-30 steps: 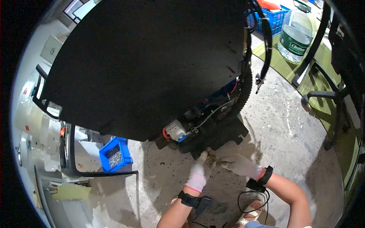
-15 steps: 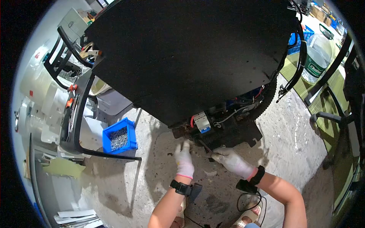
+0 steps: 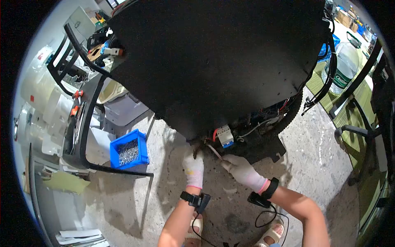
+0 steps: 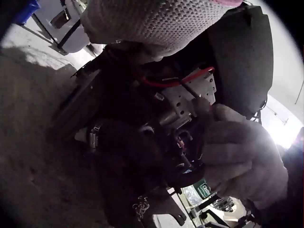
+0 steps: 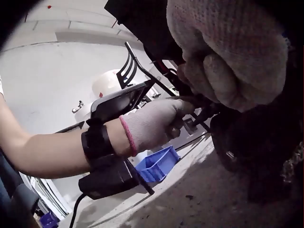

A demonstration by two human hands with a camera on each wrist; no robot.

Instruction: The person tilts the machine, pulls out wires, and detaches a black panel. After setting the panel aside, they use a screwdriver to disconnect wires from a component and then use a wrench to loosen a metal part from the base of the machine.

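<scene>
Our left hand (image 3: 193,168) reaches up under the black panel (image 3: 214,61), its fingers hidden, so we cannot tell their grip. Our right hand (image 3: 242,171) pinches a thin tool (image 3: 214,152), tip angled toward the wiring (image 4: 178,83) just past the fingertips.

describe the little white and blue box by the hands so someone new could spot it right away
Start from the big black panel that fills the upper part of the head view and follow it to its lower edge, just above the right hand. There, among dark wiring, sits the small white box. It is the only pale block there, with a blue end and a red wire looping beside it.
</scene>
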